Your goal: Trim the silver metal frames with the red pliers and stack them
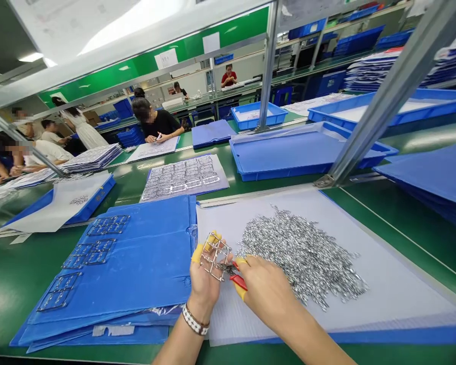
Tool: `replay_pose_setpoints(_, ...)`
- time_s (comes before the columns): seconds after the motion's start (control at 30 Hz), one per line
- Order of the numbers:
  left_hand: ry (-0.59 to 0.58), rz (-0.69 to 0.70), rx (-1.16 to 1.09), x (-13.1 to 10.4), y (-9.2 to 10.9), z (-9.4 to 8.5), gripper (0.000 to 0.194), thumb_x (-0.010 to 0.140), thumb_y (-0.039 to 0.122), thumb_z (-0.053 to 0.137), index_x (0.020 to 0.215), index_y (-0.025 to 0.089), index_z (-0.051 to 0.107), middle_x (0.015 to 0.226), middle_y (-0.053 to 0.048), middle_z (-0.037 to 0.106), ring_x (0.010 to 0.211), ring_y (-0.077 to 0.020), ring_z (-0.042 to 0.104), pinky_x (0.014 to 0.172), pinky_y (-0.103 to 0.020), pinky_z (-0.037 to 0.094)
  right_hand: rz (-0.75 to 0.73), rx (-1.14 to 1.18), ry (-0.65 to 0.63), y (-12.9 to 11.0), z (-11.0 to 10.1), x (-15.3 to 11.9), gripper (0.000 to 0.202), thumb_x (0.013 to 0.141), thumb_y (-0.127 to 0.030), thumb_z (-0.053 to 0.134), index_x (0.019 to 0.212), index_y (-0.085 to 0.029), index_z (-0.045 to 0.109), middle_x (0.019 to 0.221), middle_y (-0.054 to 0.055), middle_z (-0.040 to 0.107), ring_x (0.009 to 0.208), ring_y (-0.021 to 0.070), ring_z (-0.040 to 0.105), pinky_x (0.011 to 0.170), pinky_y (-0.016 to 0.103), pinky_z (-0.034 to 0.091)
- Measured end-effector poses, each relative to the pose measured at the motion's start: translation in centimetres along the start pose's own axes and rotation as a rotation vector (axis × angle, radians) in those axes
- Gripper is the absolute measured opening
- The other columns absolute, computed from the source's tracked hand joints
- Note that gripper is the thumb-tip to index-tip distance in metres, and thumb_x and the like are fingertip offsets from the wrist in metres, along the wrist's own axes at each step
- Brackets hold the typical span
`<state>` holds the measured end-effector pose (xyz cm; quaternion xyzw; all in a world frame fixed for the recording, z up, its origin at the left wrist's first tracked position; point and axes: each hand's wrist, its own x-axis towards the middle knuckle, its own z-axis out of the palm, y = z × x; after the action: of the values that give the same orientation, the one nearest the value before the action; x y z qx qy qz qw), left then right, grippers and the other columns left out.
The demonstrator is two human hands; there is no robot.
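My left hand [205, 276], with yellow finger covers, holds a small metal wire frame [214, 257] with crossing bars, tilted up above the white sheet. My right hand [264, 284] is closed round red-handled pliers [238, 281], whose jaws touch the frame's lower middle. What the jaws grip is too small to make out. Right of the hands lies a heap of small shiny metal pieces [296, 253] on the white sheet [247, 319]. Several similar wire frames [59, 291] rest on the blue plastic sheets [144, 263] to the left.
Behind stand a board covered with wire frames [182, 177] and a blue tray [285, 175]. A metal post [383, 101] slants up at the right, near stacked blue sheets [437, 175]. Across the bench a co-worker in black [163, 124] bends over a board.
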<state>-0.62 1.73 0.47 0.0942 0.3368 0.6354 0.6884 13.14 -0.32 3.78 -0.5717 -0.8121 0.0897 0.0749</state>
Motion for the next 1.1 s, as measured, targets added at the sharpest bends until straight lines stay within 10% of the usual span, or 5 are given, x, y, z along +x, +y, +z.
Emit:
replay_pose_setpoints(0.3, -0.398, 0.556, 0.827, -2.1, -0.3, 1.0, 0.043, 0.085, 0.030, 0.055, 0.126, 0.019, 0.061, 0.128, -0.016, 0.054, 0.118, -0.0334, 0.045, 0.105, -0.044, 0.028, 0.295, 1.204, 0.131, 3.0, 1.6, 2.1, 0.043, 0.070, -0.056, 0.061, 0.095, -0.022, 0.065, 0.073, 0.003, 0.069, 0.074, 0.0231, 0.065, 0.061, 0.031, 0.051)
replay_pose_setpoints(0.47, -0.521, 0.692, 0.974, -3.4, 0.2, 1.5, 0.051, 0.083, 0.025, 0.055, 0.134, 0.018, 0.052, 0.134, -0.018, 0.048, 0.126, -0.0353, 0.037, 0.110, -0.046, 0.020, 0.344, 1.310, 0.202, 3.1, 1.7, 2.3, 0.048, 0.059, -0.052, 0.072, 0.095, -0.020, 0.065, 0.086, 0.006, 0.072, 0.083, 0.0252, 0.066, 0.067, 0.031, 0.054)
replay_pose_setpoints(0.67, -0.109, 0.249, 0.369, -1.6, -0.6, -0.4, 0.060, 0.079, 0.038, 0.064, 0.136, 0.031, 0.047, 0.153, -0.004, 0.028, 0.139, -0.0304, 0.024, 0.109, -0.041, 0.027, 0.078, 0.816, 0.475, 1.9, 3.0, 0.4, 0.029, 0.081, -0.032, 0.053, 0.108, -0.024, 0.059, 0.096, 0.006, 0.069, 0.088, 0.0218, 0.065, 0.079, 0.034, 0.053)
replay_pose_setpoints(0.83, -0.244, -0.285, -0.011, -0.2, -0.4, -0.7, 0.068, 0.081, 0.063, 0.049, 0.137, 0.026, 0.041, 0.120, -0.014, 0.061, 0.107, -0.0344, 0.060, 0.091, -0.049, 0.041, -0.501, 0.407, 0.442, -0.4, 4.4, -1.5, 0.045, 0.069, 0.000, 0.041, 0.105, -0.021, 0.056, 0.096, 0.008, 0.066, 0.093, 0.0215, 0.060, 0.088, 0.041, 0.047)
replay_pose_setpoints(1.1, -0.255, -0.303, -0.042, 0.3, -0.4, -0.9, 0.063, 0.086, 0.055, 0.046, 0.140, 0.024, 0.039, 0.108, -0.012, 0.067, 0.090, -0.0274, 0.066, 0.083, -0.041, 0.045, -0.287, 0.337, 0.306, 0.0, 3.1, -2.2, 0.036, 0.078, -0.013, 0.052, 0.114, -0.019, 0.053, 0.098, 0.008, 0.063, 0.091, 0.0223, 0.058, 0.081, 0.037, 0.047)
